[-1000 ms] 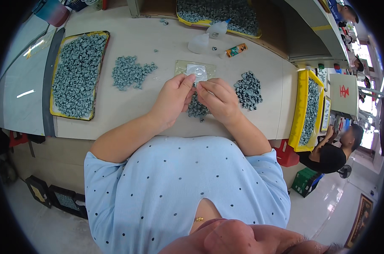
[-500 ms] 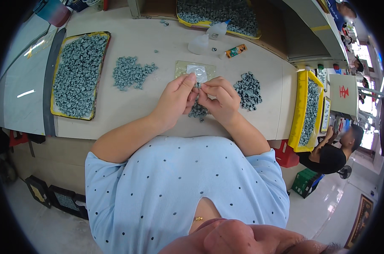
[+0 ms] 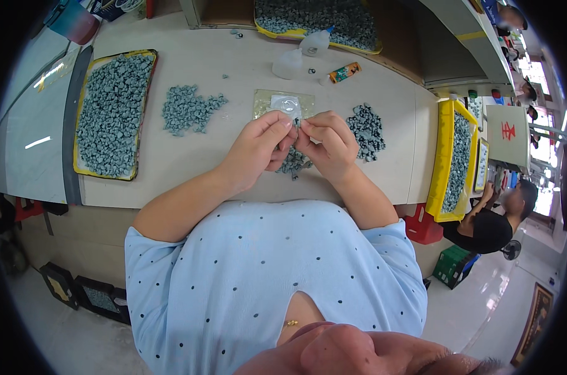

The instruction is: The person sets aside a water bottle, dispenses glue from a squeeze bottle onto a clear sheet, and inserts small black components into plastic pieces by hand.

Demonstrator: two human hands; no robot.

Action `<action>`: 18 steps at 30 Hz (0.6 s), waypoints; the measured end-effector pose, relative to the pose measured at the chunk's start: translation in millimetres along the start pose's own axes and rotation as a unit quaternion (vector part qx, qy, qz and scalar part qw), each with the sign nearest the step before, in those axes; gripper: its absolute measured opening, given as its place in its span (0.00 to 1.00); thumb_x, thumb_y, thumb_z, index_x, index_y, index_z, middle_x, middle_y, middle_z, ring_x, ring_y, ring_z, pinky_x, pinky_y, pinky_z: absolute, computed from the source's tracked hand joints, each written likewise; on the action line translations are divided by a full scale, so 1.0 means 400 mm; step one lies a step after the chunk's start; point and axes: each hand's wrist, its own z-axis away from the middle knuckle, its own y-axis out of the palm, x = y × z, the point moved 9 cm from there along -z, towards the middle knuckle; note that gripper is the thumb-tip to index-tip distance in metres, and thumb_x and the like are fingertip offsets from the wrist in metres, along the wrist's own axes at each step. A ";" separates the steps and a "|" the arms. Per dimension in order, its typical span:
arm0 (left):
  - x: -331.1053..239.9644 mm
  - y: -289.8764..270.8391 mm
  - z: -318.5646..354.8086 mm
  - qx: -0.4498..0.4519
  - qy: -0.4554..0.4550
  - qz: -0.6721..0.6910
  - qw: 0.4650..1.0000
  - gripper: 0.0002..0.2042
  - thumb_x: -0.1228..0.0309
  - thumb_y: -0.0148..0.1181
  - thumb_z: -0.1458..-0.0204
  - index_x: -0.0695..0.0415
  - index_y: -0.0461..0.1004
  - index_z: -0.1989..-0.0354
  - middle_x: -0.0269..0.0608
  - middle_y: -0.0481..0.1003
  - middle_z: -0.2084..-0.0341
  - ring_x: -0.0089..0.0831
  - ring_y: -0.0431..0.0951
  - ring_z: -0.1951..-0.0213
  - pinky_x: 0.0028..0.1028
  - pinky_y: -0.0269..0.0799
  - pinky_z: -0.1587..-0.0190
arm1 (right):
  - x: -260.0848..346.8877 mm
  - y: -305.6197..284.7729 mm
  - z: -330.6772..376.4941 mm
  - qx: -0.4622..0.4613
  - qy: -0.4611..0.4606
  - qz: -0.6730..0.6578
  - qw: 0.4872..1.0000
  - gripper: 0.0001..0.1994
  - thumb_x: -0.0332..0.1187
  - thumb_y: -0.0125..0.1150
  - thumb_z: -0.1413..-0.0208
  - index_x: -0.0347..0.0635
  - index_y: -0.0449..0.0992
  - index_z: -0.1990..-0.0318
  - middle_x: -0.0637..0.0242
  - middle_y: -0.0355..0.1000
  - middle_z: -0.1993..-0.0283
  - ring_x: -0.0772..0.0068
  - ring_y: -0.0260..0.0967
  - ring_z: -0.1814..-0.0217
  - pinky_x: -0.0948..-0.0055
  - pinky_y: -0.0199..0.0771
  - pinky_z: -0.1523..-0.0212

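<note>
Over the middle of the table, my left hand [image 3: 258, 147] and my right hand [image 3: 329, 145] meet with thumbs and fingers pinched. Between the fingertips sits a small dark piece [image 3: 297, 122], partly hidden; its kind is too small to make out. Just beyond the hands lies a yellowish mat [image 3: 308, 103] with a white sheet and a clear round thing [image 3: 289, 106] on it. Small grey-green pieces [image 3: 293, 164] are heaped below the fingers, partly covered by my hands. Similar heaps lie to the left [image 3: 189, 109] and to the right [image 3: 366, 132].
A yellow-rimmed tray [image 3: 75, 164] full of pieces stands at left; another tray [image 3: 377, 50] sits at the back. At right is a yellow bin [image 3: 442, 156]. Squeeze bottles [image 3: 288, 64] and an orange-green tube [image 3: 344, 72] stand behind the mat. A co-worker [image 3: 492, 228] sits far right.
Both hands stay pinched together and have shifted slightly to the right over the mat. The small piece shows a little more clearly between the fingertips. The whole view has moved slightly.
</note>
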 end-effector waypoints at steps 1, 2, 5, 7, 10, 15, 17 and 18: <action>0.001 -0.001 -0.002 0.000 0.000 0.000 1.000 0.09 0.65 0.43 0.41 0.54 0.63 0.70 0.27 0.60 0.80 0.14 0.52 0.82 0.17 0.46 0.83 | 0.000 -0.002 0.001 0.000 0.000 0.000 1.000 0.10 0.15 0.65 0.65 0.33 0.72 0.73 0.61 0.70 0.73 0.69 0.67 0.76 0.76 0.68 0.78; 0.001 0.000 -0.004 0.008 0.002 0.012 1.000 0.08 0.66 0.44 0.41 0.54 0.63 0.71 0.27 0.60 0.80 0.14 0.52 0.82 0.17 0.45 0.83 | -0.007 -0.004 0.001 -0.001 0.016 -0.011 1.000 0.10 0.15 0.65 0.65 0.33 0.72 0.73 0.61 0.70 0.73 0.69 0.68 0.75 0.76 0.68 0.78; -0.004 0.004 -0.008 0.022 0.011 0.031 0.999 0.08 0.66 0.44 0.41 0.54 0.62 0.71 0.26 0.59 0.80 0.14 0.51 0.82 0.17 0.45 0.83 | -0.023 -0.006 0.003 -0.002 0.064 -0.025 0.998 0.10 0.16 0.65 0.64 0.34 0.72 0.72 0.60 0.72 0.71 0.69 0.69 0.73 0.77 0.69 0.76; -0.006 0.006 -0.009 0.028 0.018 0.038 0.999 0.08 0.66 0.45 0.41 0.53 0.62 0.71 0.26 0.59 0.80 0.14 0.51 0.82 0.17 0.45 0.83 | -0.032 -0.006 0.003 -0.002 0.095 -0.028 0.995 0.10 0.16 0.64 0.64 0.35 0.73 0.71 0.59 0.73 0.70 0.68 0.70 0.72 0.77 0.70 0.76; -0.004 0.010 -0.012 0.036 0.023 0.038 0.998 0.07 0.67 0.45 0.42 0.53 0.62 0.71 0.26 0.58 0.80 0.14 0.51 0.82 0.17 0.45 0.83 | -0.035 -0.005 0.008 0.000 0.109 -0.016 0.994 0.10 0.16 0.64 0.63 0.35 0.73 0.71 0.58 0.74 0.69 0.69 0.71 0.71 0.78 0.70 0.75; 0.003 0.018 -0.017 0.061 0.063 0.011 0.996 0.08 0.65 0.45 0.40 0.53 0.62 0.70 0.25 0.57 0.81 0.13 0.51 0.81 0.17 0.46 0.82 | -0.046 -0.008 0.025 -0.025 0.124 -0.053 0.991 0.10 0.16 0.64 0.64 0.36 0.72 0.73 0.60 0.73 0.71 0.70 0.70 0.74 0.79 0.68 0.76; 0.008 0.018 -0.019 0.064 0.061 0.004 0.996 0.08 0.65 0.45 0.40 0.53 0.62 0.70 0.25 0.57 0.81 0.13 0.51 0.82 0.17 0.46 0.82 | -0.046 -0.011 0.026 -0.026 0.117 -0.054 0.991 0.10 0.16 0.64 0.65 0.36 0.71 0.73 0.60 0.72 0.72 0.70 0.70 0.74 0.79 0.68 0.76; 0.010 0.020 -0.019 0.068 0.061 -0.004 0.996 0.09 0.64 0.44 0.40 0.53 0.62 0.70 0.24 0.57 0.82 0.13 0.51 0.82 0.17 0.46 0.82 | -0.044 -0.013 0.026 -0.027 0.110 -0.057 0.992 0.10 0.15 0.63 0.65 0.36 0.71 0.74 0.60 0.72 0.72 0.70 0.70 0.75 0.79 0.68 0.76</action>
